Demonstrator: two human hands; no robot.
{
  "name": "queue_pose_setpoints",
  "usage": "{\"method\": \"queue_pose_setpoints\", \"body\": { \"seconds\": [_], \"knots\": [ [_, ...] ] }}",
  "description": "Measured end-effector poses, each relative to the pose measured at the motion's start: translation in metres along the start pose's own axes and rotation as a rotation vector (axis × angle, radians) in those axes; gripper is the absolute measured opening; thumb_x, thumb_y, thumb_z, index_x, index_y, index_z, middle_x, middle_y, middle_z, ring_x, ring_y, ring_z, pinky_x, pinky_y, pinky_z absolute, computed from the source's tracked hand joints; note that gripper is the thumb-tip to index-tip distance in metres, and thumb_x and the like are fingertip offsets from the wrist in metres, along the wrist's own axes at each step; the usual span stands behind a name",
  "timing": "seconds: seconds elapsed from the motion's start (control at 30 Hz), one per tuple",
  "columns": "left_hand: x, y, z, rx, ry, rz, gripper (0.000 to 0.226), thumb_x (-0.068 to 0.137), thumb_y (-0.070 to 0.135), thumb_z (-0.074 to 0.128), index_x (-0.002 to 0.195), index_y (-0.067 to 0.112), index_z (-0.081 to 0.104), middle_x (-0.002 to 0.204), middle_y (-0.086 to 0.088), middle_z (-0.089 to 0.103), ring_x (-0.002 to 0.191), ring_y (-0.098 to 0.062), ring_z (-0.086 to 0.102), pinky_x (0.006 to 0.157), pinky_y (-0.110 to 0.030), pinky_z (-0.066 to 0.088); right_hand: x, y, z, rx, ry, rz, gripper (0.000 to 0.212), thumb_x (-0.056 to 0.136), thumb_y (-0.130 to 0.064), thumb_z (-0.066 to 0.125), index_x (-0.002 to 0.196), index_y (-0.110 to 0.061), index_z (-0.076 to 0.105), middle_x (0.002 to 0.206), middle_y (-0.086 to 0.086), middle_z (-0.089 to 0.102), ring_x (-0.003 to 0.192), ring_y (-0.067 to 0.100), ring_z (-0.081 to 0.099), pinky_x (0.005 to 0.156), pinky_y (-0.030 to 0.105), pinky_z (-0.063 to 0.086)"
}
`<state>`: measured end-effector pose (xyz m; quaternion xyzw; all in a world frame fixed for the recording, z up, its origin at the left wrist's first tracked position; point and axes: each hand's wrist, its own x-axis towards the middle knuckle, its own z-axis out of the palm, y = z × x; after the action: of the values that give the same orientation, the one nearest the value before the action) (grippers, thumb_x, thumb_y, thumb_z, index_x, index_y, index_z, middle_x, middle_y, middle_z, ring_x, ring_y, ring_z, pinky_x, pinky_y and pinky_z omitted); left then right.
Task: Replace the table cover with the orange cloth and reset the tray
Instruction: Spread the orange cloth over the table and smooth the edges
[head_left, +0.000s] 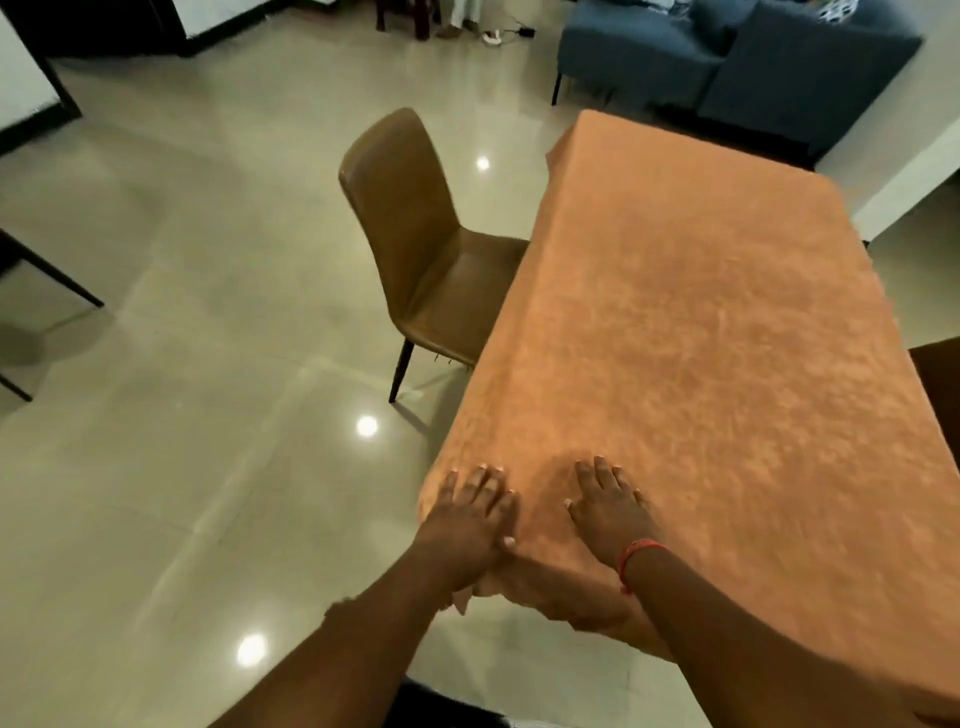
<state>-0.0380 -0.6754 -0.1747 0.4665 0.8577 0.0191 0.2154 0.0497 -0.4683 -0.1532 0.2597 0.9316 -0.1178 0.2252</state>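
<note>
We press left hand (475, 512) and right hand (610, 512) flat, fingers spread | orange cloth (701, 322) beneath both | brown chair (426, 249) beyond left hand.

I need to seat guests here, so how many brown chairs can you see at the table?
1 fully seen: a brown chair on the table's left side, seat tucked under the orange cloth. A dark brown shape at the right edge may be another chair.

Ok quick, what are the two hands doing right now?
Left hand: open, fingers spread flat on the orange cloth near the table's corner.
Right hand: open, pressing flat on the cloth, holding nothing.
</note>
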Motion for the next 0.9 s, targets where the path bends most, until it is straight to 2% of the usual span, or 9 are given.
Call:
{"method": "queue_pose_setpoints", "body": {
  "seconds": [0.13, 0.23, 0.33, 0.37, 0.47, 0.63, 0.7, 0.8, 0.9],
  "knots": [
    [-0.015, -0.044, 0.017, -0.026, 0.0, 0.166, 0.068, 0.102, 0.051, 0.028, 0.157, 0.02, 0.006, 0.164, -0.011, -0.011, 0.151, -0.034, -0.011, 0.116, -0.055, -0.015, 0.016, -0.067, 0.003, 0.02, -0.051, 0.1, 0.062, 0.103, -0.04, 0.033, 0.157, -0.026, 0.009, 0.166, 0.005, 0.001, 0.152, 0.03, 0.006, 0.122, 0.049, 0.016],
    [-0.017, -0.056, 0.017, -0.054, -0.011, 0.262, 0.071, 0.101, 0.05, 0.033, 0.157, 0.015, 0.006, 0.164, -0.013, -0.01, 0.15, -0.037, -0.009, 0.117, -0.056, -0.011, 0.015, -0.095, 0.005, -0.004, -0.074, 0.118, 0.062, 0.102, -0.039, 0.033, 0.157, -0.026, 0.008, 0.166, 0.005, 0.002, 0.152, 0.029, 0.008, 0.121, 0.049, 0.018],
    [-0.008, -0.066, 0.025, -0.033, 0.089, 0.343, 0.071, 0.098, 0.05, 0.04, 0.154, 0.011, 0.018, 0.164, -0.017, -0.002, 0.151, -0.038, -0.001, 0.113, -0.053, -0.017, 0.019, -0.113, 0.007, -0.011, -0.128, 0.183, 0.063, 0.101, -0.038, 0.032, 0.157, -0.028, 0.005, 0.166, 0.004, 0.0, 0.152, 0.028, 0.006, 0.122, 0.049, 0.017],
    [-0.005, -0.068, 0.027, -0.007, 0.092, 0.381, 0.071, 0.096, 0.05, 0.044, 0.152, 0.01, 0.024, 0.164, -0.018, 0.003, 0.15, -0.038, 0.004, 0.112, -0.053, -0.015, 0.022, -0.113, 0.007, -0.018, -0.139, 0.205, 0.063, 0.101, -0.038, 0.032, 0.157, -0.028, 0.006, 0.166, 0.003, 0.0, 0.152, 0.028, 0.007, 0.121, 0.049, 0.018],
    [-0.005, -0.076, 0.031, 0.054, -0.035, 0.421, 0.074, 0.084, 0.055, 0.058, 0.143, 0.013, 0.041, 0.158, -0.018, 0.028, 0.145, -0.037, 0.03, 0.114, -0.055, 0.009, 0.029, -0.116, 0.004, -0.052, -0.146, 0.227, 0.063, 0.097, -0.041, 0.035, 0.155, -0.03, 0.014, 0.165, 0.003, 0.008, 0.15, 0.028, 0.016, 0.118, 0.048, 0.026],
    [0.006, -0.091, 0.031, 0.097, -0.058, 0.507, 0.074, 0.077, 0.062, 0.065, 0.136, 0.019, 0.052, 0.152, -0.011, 0.043, 0.139, -0.032, 0.042, 0.112, -0.053, 0.028, 0.051, -0.119, 0.01, -0.098, -0.166, 0.246, 0.068, 0.09, -0.052, 0.018, 0.155, -0.03, 0.014, 0.165, 0.002, 0.008, 0.15, 0.028, 0.016, 0.117, 0.048, 0.03],
    [0.005, -0.095, 0.032, 0.069, -0.052, 0.509, 0.074, 0.079, 0.062, 0.064, 0.138, 0.019, 0.052, 0.151, -0.009, 0.045, 0.14, -0.03, 0.041, 0.112, -0.05, 0.03, 0.052, -0.131, 0.003, -0.049, -0.13, 0.294, 0.064, 0.096, -0.043, 0.035, 0.155, -0.028, 0.014, 0.163, 0.005, 0.009, 0.148, 0.031, 0.019, 0.116, 0.048, 0.031],
    [-0.012, -0.101, 0.041, 0.049, 0.076, 0.541, 0.077, 0.087, 0.051, 0.062, 0.149, 0.012, 0.036, 0.16, -0.012, 0.028, 0.147, -0.032, 0.025, 0.117, -0.051, 0.02, 0.048, -0.144, -0.001, -0.04, -0.013, 0.298, 0.063, 0.095, -0.038, 0.047, 0.151, -0.024, 0.023, 0.155, 0.01, 0.024, 0.138, 0.038, 0.029, 0.109, 0.051, 0.038],
    [-0.02, -0.102, 0.03, -0.026, 0.046, 0.477, 0.077, 0.084, 0.056, 0.062, 0.148, 0.017, 0.041, 0.159, -0.006, 0.032, 0.146, -0.026, 0.028, 0.113, -0.05, 0.034, 0.049, -0.145, -0.001, -0.061, 0.048, 0.294, 0.057, 0.094, -0.041, 0.046, 0.146, -0.022, 0.031, 0.144, 0.012, 0.037, 0.127, 0.04, 0.038, 0.1, 0.053, 0.044]
  ]
}}
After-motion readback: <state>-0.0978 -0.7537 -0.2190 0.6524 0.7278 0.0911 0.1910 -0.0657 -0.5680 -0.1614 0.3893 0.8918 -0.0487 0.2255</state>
